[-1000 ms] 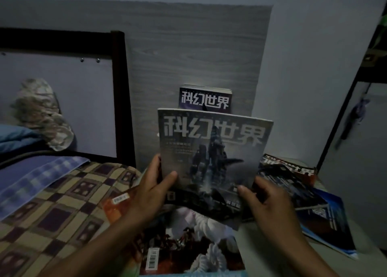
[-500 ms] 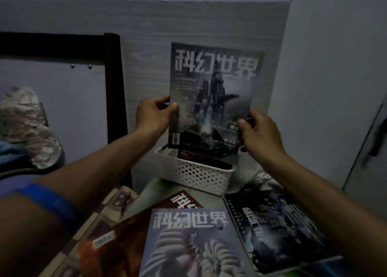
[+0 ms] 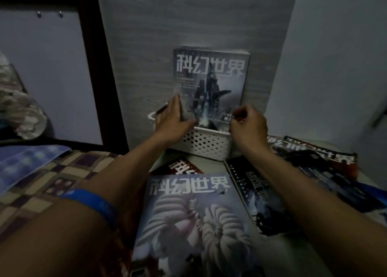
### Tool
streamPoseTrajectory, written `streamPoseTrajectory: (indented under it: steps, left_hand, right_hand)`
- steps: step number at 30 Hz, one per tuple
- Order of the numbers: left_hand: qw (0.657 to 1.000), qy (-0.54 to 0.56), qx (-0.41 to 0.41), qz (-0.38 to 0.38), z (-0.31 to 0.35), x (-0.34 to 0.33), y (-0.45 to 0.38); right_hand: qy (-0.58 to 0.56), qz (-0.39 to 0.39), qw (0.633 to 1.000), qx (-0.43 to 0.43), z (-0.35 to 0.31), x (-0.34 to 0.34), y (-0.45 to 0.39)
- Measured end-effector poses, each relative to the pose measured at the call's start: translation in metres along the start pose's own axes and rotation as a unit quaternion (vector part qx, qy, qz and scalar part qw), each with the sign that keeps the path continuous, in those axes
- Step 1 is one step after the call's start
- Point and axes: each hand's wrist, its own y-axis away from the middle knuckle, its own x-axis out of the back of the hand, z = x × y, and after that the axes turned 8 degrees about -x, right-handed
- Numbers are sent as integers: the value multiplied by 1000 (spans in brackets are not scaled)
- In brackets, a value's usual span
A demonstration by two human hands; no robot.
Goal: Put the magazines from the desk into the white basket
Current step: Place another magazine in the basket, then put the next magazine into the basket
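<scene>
Seating mag (image 3: 211, 84) upright in white basket (image 3: 206, 144): left hand (image 3: 174, 122) grasping its edge, right hand (image 3: 249, 124) curled, contact unclear; next, let go & grab mag nearest basket.

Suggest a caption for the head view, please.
Both hands stand a magazine in the white basket.

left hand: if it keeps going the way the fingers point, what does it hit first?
The left hand points up and away along the left edge of the upright grey-blue robot-cover magazine in the white perforated basket. Past that edge, probably the grey wood-grain panel behind; depth is unclear.
</scene>
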Motion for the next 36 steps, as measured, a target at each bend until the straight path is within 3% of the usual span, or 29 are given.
streamPoseTrajectory:
  steps: [3, 6, 9, 10, 12, 14, 16, 19, 21, 22, 24, 26, 28, 32, 36]
  left_hand:
    - [999, 0, 5, -37, 13, 2, 25]
    - [997, 39, 4, -66, 19, 21, 76]
    - [980, -179, -81, -16, 25, 36, 140]
    - [963, -254, -90, -28, 29, 39, 159]
    - [951, -299, -35, -75, 34, 43, 184]
    - [975, -201, 58, -78, 38, 45, 194]
    - [985, 38, 167, -13, 51, 45, 194]
    - [903, 276, 308, 114, 63, 50, 193]
    - [858, 361, 358, 78, 69, 58, 198]
    - [852, 373, 365, 35, 75, 61, 206]
    - [876, 355, 327, -1, 86, 61, 219]
    - [903, 352, 244, 15, 101, 67, 224]
    - [912, 373, 159, 56, 113, 84, 216]
    - [923, 361, -7, 131, 130, 127, 185]
    - [941, 279, -105, 159, 129, 142, 171]
  right_hand:
    - [-27, -84, 996, 7, -5, 17, 13]
    - [-53, -106, 993, 15, -4, 41, 38]
    - [68, -85, 992, 59, 14, 60, 81]
    - [128, -106, 983, 73, 18, 64, 97]
    - [209, -197, 955, 75, 20, 68, 120]
    - [255, -275, 925, 62, 19, 70, 133]
    - [263, -305, 914, 41, 11, 78, 138]
    - [243, -342, 907, -27, 6, 87, 138]
    - [199, -356, 909, -83, 6, 96, 139]
    - [142, -370, 909, -132, 8, 101, 140]
    - [9, -398, 887, -233, 11, 108, 147]
    - [-53, -394, 882, -254, 8, 111, 152]
    - [-81, -378, 900, -202, -4, 114, 152]
    - [-259, -326, 904, -94, -43, 127, 142]
    - [-276, -271, 922, -14, -65, 118, 132]
